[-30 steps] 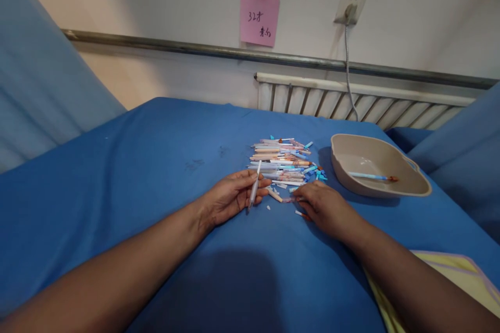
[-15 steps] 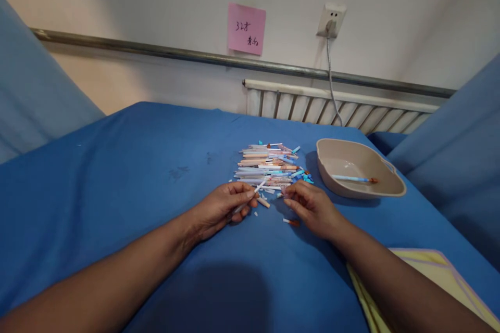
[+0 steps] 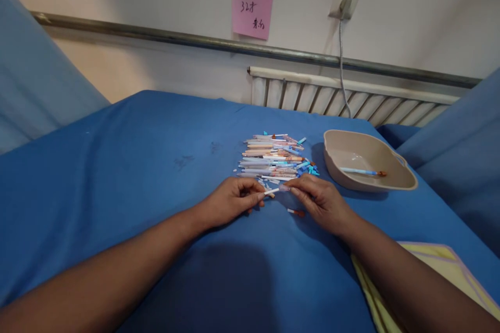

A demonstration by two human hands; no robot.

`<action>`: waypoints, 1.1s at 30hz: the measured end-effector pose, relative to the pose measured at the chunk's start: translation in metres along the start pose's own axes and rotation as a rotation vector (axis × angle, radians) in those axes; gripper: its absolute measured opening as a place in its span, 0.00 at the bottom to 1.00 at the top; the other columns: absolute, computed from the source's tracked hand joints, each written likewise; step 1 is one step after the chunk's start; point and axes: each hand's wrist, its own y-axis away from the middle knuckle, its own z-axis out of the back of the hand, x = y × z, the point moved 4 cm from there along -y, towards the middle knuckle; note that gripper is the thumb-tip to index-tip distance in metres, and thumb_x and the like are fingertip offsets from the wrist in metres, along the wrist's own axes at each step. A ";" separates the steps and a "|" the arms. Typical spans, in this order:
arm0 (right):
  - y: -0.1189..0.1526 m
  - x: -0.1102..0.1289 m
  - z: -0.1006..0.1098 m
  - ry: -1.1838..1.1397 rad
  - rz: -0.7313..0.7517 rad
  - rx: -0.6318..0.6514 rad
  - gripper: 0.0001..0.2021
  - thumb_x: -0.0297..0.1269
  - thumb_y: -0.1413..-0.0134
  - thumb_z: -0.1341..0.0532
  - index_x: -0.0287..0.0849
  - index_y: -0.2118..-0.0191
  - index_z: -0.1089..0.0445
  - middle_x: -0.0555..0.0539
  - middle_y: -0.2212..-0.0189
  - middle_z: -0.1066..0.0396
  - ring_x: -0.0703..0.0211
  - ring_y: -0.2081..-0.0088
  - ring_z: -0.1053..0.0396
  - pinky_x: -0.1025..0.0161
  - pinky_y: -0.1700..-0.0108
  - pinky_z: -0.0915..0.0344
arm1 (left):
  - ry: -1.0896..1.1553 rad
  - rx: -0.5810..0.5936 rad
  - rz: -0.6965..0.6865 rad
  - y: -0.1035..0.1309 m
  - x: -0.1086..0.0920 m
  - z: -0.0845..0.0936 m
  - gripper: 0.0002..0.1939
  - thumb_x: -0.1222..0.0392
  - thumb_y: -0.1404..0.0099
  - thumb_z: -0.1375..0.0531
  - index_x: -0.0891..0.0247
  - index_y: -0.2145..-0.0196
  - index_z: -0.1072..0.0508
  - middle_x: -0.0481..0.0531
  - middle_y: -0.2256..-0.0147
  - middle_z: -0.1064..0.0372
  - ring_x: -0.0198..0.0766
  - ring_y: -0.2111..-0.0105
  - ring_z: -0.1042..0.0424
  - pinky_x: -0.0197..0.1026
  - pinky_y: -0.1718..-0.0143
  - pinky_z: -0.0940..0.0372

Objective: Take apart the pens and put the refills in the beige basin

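Between the fingers of my left hand (image 3: 238, 199) is a thin white pen part (image 3: 272, 191), tilted slightly up to the right. My right hand (image 3: 318, 199) pinches a small translucent pinkish pen piece (image 3: 284, 188), which meets the white part's right end. Just beyond both hands lies a pile of pen parts (image 3: 269, 158) in white, peach and blue, roughly lined up side by side. Small blue pieces (image 3: 310, 167) gather at its right edge. A short white-and-brown piece (image 3: 296, 212) rests on the cloth near my right hand. My fingers hide some loose bits.
To the right stands a beige basin (image 3: 402, 182) holding one blue pen with a brown end (image 3: 363, 171). A folded yellow cloth (image 3: 425, 265) lies under my right forearm. Blue cloth (image 3: 117, 177) covers the table. Behind are a radiator (image 3: 312, 96), a metal rail (image 3: 175, 41) and a plugged-in cord (image 3: 341, 57).
My hands have come together, and the white part has swung flatter so that its right end meets the pinkish piece. The view has tilted down slightly.
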 end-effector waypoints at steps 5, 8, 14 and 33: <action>0.003 -0.002 0.004 0.107 -0.007 0.040 0.13 0.38 0.38 0.49 0.46 0.53 0.31 0.45 0.67 0.32 0.58 0.64 0.33 0.61 0.61 0.36 | -0.185 -0.019 -0.131 0.002 -0.005 0.000 0.08 0.59 0.39 0.43 0.64 0.67 0.25 0.49 0.73 0.30 0.32 0.75 0.34 0.33 0.72 0.41; 0.004 -0.001 0.002 0.118 0.014 0.065 0.13 0.36 0.38 0.49 0.46 0.52 0.31 0.46 0.67 0.33 0.60 0.65 0.33 0.63 0.64 0.36 | -0.314 -0.033 -0.199 0.003 -0.007 -0.001 0.08 0.61 0.39 0.43 0.61 0.67 0.24 0.48 0.70 0.28 0.34 0.70 0.33 0.33 0.67 0.40; 0.006 0.000 0.002 0.195 0.007 0.102 0.14 0.34 0.40 0.48 0.47 0.51 0.31 0.45 0.67 0.32 0.59 0.67 0.34 0.63 0.65 0.37 | -0.390 -0.051 -0.239 0.004 -0.008 -0.003 0.09 0.60 0.38 0.45 0.59 0.65 0.25 0.48 0.69 0.28 0.37 0.68 0.32 0.34 0.65 0.41; 0.011 0.016 -0.014 0.029 0.023 0.051 0.07 0.35 0.39 0.48 0.45 0.58 0.34 0.47 0.68 0.31 0.59 0.65 0.34 0.63 0.64 0.39 | -0.216 0.006 -0.218 0.017 -0.012 -0.017 0.17 0.65 0.44 0.39 0.59 0.56 0.33 0.52 0.60 0.31 0.40 0.61 0.32 0.40 0.59 0.39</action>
